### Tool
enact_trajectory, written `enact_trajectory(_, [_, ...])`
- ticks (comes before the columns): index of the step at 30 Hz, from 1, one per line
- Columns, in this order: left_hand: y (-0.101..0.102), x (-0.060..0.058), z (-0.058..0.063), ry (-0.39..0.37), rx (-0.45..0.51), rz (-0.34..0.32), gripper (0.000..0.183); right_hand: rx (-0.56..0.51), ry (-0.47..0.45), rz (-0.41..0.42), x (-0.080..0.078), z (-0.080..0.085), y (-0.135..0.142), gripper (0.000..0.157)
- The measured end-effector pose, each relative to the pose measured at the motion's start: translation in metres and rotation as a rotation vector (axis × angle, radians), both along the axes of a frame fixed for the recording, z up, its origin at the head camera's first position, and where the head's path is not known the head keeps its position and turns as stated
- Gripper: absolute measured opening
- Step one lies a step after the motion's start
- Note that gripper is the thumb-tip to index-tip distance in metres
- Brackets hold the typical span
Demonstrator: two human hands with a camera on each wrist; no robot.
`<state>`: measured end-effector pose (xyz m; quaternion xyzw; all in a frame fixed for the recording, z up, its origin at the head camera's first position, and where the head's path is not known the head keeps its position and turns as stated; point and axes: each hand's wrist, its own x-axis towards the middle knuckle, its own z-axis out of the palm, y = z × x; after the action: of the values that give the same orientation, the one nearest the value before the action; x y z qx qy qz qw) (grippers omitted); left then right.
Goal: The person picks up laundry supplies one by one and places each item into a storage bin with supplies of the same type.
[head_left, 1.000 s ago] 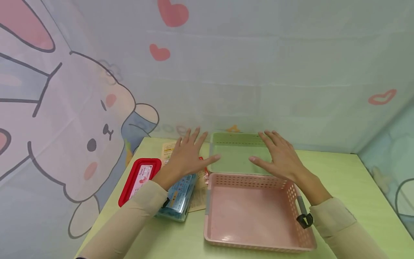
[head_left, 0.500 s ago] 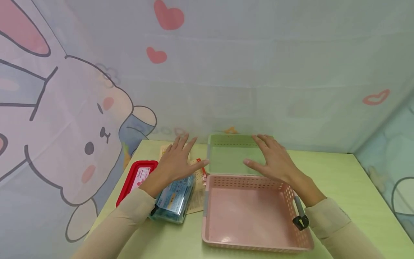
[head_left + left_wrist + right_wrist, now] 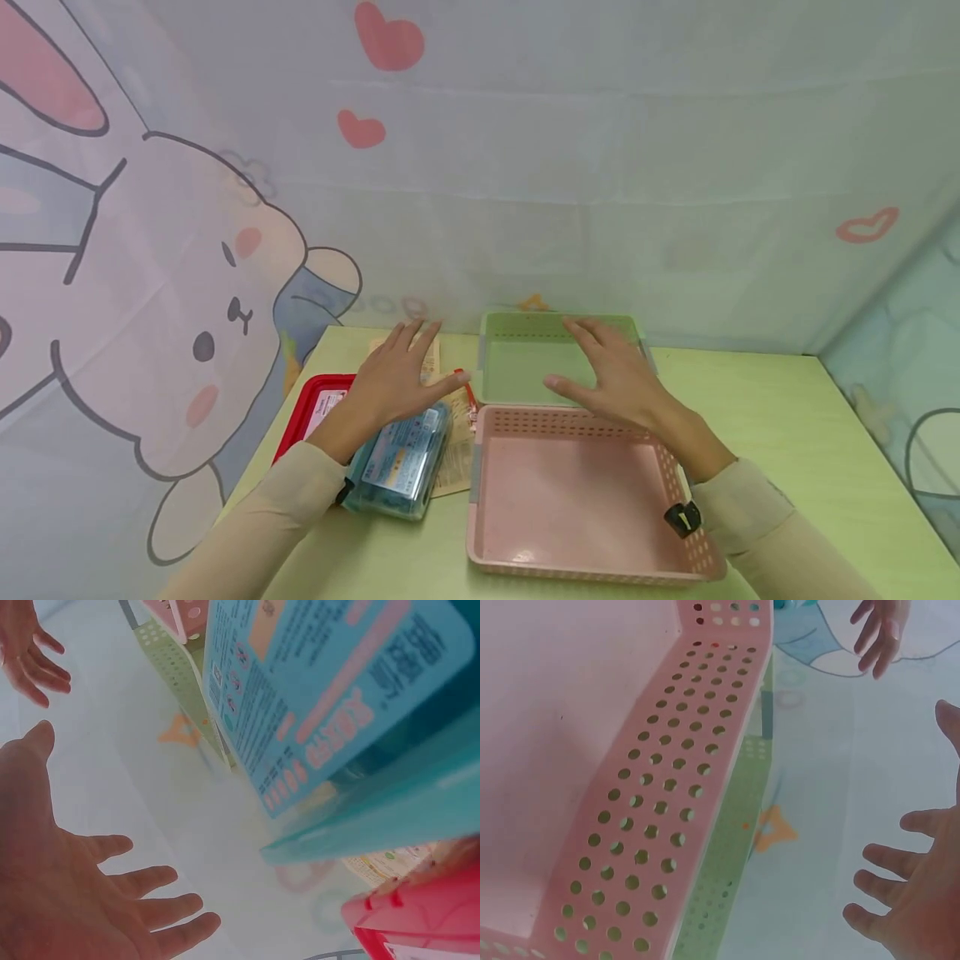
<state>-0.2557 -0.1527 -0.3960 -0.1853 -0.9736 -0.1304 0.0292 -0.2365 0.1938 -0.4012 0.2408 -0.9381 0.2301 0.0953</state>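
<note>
My left hand (image 3: 392, 379) hovers with spread fingers above the packages on the left, holding nothing. Beneath and beside it lie a blue-labelled teal package (image 3: 401, 467) and a red tray-like pack (image 3: 303, 412) with a white label, partly hidden by the wrist. My right hand (image 3: 618, 375), fingers extended and thumb apart, hangs over the line where the green basket (image 3: 525, 367) meets the pink basket (image 3: 570, 500). Nothing is in it. In the left wrist view the teal package (image 3: 390, 817) looms close beside the left palm (image 3: 60, 892).
Tan printed packets (image 3: 453, 467) and a thin red-and-white item (image 3: 470, 400) lie between the teal package and the baskets. A printed cloth wall (image 3: 600, 167) rises behind the light green table (image 3: 765, 425).
Both hands have drifted slightly left and a little lower in the head view, still spread and holding nothing. The baskets and packages keep their places on the table.
</note>
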Motion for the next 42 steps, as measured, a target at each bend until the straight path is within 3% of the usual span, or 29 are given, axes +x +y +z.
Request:
enact_trajectory(13, [-0.01, 0.008, -0.006, -0.019, 0.016, 0.037, 0.103, -0.029, -0.029, 0.027, 0.004, 0.0, -0.011, 0.09])
enact_trajectory(32, [-0.023, 0.009, -0.004, 0.001, -0.057, 0.077, 0.072, -0.099, -0.091, 0.1, 0.007, 0.001, -0.039, 0.086])
enact_trajectory(42, [-0.03, 0.011, -0.003, -0.036, -0.025, 0.107, 0.065, -0.163, -0.201, 0.092, 0.009, 0.006, -0.053, 0.086])
